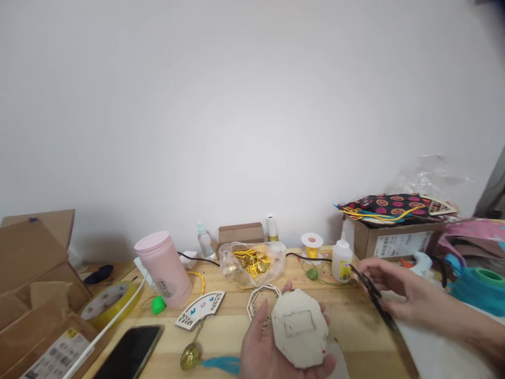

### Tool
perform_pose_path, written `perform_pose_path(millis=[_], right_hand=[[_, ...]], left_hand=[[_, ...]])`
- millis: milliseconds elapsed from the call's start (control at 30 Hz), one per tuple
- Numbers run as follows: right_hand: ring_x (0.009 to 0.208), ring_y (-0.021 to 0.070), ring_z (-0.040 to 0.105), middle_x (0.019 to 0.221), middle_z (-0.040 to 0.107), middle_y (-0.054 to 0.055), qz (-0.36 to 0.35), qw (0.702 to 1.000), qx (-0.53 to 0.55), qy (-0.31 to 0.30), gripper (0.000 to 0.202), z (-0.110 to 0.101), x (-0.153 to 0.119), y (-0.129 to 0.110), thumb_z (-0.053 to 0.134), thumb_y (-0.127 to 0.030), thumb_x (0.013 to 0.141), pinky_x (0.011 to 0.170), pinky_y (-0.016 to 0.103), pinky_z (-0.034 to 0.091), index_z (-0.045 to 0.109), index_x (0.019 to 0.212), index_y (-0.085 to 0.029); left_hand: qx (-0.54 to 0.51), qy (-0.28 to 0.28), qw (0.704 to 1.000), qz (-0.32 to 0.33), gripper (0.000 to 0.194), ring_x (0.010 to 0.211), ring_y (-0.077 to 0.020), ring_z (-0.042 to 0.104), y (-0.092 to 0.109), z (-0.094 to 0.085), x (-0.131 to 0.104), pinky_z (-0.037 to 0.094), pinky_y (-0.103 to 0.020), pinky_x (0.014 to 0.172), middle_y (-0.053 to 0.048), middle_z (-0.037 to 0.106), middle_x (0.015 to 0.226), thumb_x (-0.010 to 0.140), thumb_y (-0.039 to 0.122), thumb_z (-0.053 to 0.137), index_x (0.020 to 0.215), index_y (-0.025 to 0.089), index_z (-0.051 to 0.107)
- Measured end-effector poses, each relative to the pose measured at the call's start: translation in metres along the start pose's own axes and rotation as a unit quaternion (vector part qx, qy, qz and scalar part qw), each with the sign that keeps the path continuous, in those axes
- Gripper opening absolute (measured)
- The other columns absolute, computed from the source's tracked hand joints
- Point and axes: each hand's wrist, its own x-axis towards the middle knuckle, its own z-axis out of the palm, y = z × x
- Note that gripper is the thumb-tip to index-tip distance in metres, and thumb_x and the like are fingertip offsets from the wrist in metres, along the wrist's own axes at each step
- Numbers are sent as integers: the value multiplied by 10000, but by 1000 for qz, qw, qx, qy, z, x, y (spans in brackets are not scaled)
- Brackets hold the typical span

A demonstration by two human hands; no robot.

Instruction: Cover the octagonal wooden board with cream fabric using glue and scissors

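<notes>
My left hand (260,342), palm up, holds a pale octagonal piece (300,329) with a rectangle drawn on its face. Fingers wrap round its edges. To the right, my right hand (389,284) grips a dark, slim tool (374,297), blurred, possibly scissors or tweezers. Behind the octagonal piece lies an openwork octagonal frame (256,302), partly covered by my left hand. A fan-shaped cutout piece (201,309) rests on the table, with a gold bell (191,356) and blue tassel (221,364) below it. A white glue bottle (341,260) stands left of my right hand.
Left on the wooden table (177,342) are a pink cup (163,268), phone (128,352), yellow tape roll (112,302) and open carton (35,263). Behind sit a bag of gold bells (252,263) and yellow thread spool (311,247). A box (394,239) stands at the right.
</notes>
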Motion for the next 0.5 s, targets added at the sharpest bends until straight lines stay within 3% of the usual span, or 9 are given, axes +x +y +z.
perform_pose_path(millis=[100,200,267,333,500], right_hand=[[756,179,540,857,562,55,0,991,128,-31,367,1,-1,-4,632,-254,673,673,281,429,502,1016,-267],[647,156,515,739,519,10,6,985,171,-3,333,8,-3,-12,646,-297,659,578,257,432,495,956,-283],[698,171,533,755,528,23,1,988,157,2,310,14,-4,-19,621,-316,678,620,262,451,492,958,-277],[788,197,554,811,559,52,5,991,135,-7,327,21,-6,-26,608,-307,682,686,279,466,490,985,-271],[921,235,570,961,609,54,21,997,58,-46,390,38,-15,-33,591,-194,635,777,322,477,525,1006,-294]], left_hand=[[-37,33,999,17,411,1076,-258,477,-1,-2,-1,386,-395,755,-76,626,1046,586,583,471,823,303,655],[-37,30,997,60,302,1098,-275,459,-7,-12,-1,389,-435,777,-73,620,1065,552,368,579,837,293,647],[-18,25,994,106,405,1114,-276,445,-11,-20,0,370,-477,828,-64,613,1083,492,134,589,868,276,634],[-5,25,987,160,524,1085,-280,472,-14,-25,3,379,-494,829,-59,609,1092,464,14,556,918,270,616],[13,102,963,248,489,893,-245,594,-15,-25,9,429,-403,810,-81,673,906,582,-14,564,1030,181,571]])
